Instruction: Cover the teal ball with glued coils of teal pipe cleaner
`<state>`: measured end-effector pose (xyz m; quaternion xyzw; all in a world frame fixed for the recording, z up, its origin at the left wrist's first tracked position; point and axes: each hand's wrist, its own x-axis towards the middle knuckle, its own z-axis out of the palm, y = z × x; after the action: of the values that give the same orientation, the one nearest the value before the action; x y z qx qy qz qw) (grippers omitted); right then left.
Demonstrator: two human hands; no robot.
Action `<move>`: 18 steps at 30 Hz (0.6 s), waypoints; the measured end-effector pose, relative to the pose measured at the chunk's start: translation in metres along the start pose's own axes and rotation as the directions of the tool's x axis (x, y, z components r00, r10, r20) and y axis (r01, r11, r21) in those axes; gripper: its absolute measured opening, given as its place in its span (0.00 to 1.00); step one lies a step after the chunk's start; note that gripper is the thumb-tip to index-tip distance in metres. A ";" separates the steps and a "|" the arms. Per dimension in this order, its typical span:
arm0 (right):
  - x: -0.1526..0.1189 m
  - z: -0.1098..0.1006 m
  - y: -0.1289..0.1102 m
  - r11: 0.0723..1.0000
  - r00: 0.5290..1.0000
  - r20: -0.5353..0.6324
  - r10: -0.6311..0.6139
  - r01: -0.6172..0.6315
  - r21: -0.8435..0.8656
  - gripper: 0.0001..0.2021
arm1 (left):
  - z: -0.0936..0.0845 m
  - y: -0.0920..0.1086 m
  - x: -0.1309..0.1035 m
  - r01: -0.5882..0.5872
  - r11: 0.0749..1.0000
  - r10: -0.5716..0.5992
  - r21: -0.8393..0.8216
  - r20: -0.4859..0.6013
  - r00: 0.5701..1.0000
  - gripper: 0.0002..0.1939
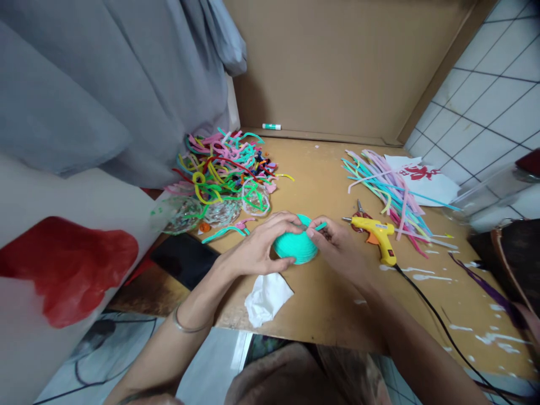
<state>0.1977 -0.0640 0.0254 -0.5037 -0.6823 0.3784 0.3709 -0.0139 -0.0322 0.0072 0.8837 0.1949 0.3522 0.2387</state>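
Note:
A turquoise, ridged dome-shaped piece (296, 247) rests on the wooden table in front of me. My left hand (270, 242) curves around its left side, thumb low and fingers over the top. At its upper right, my right hand (333, 242) pinches a short turquoise strip (321, 226) between thumb and fingers, close to the dome. A crumpled white tissue (268, 298) lies just below the dome. To the right of my right hand is a yellow glue gun (377, 230), its nozzle pointing left, beside red-handled pliers (360, 212).
Colourful pipe cleaners (232, 163) are heaped at the back left, with another bundle (392, 191) at the right. A black phone (185, 260) lies left of my forearm. The glue gun's black cord (434, 309) runs toward the front right. A dark bag (506, 253) sits at the right edge.

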 end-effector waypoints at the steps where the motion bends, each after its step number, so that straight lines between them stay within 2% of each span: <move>1: 0.000 0.000 0.000 1.000 1.000 0.002 -0.003 0.003 -0.003 0.14 | 0.002 0.000 0.000 -0.002 1.000 0.002 0.004 -0.014 1.000 0.26; 5: 0.000 0.001 0.000 1.000 1.000 -0.003 -0.008 0.008 -0.016 0.14 | 0.009 -0.004 0.000 -0.021 1.000 0.023 0.020 -0.075 0.997 0.31; 12: -0.004 -0.001 -0.001 1.000 1.000 0.000 -0.012 0.012 0.007 0.12 | 0.013 -0.009 0.000 0.052 0.998 -0.048 0.031 -0.117 0.992 0.27; 18: -0.007 -0.003 0.006 0.995 0.999 -0.028 0.024 -0.021 0.099 0.12 | 0.012 -0.013 0.000 0.037 0.999 -0.037 -0.002 -0.129 0.991 0.27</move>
<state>0.2044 -0.0691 0.0205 -0.4978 -0.6516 0.4083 0.4011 -0.0072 -0.0252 -0.0076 0.8553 0.2265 0.4040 0.2321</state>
